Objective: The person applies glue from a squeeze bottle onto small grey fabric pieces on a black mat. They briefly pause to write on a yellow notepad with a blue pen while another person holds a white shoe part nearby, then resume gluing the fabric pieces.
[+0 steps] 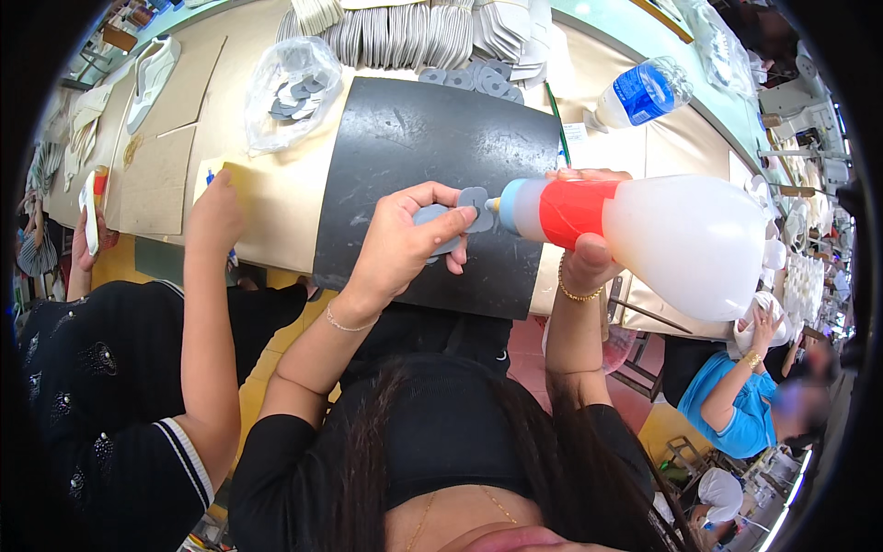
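Observation:
My left hand (400, 241) is closed on small grey rounded cut-outs (430, 217), pinching one lobed grey piece (473, 197) between thumb and fingers. Around the neck of a big translucent squeeze bottle (694, 241) wraps my right hand (590, 262). The bottle lies tipped on its side, with a red band, a light blue collar and a narrow yellowish nozzle pointing left. Its tip is at the lobed piece; whether it touches I cannot tell. Both hands are above a black mat (432, 124) on the table.
Beyond the mat lie loose grey cut-outs (474, 79) and stacked grey parts (405, 37). A clear bag (292, 92) of cut-outs stands left; a blue-labelled bottle (644, 94) and green pencil (557, 115) are right. A co-worker's hand (217, 210) works at left.

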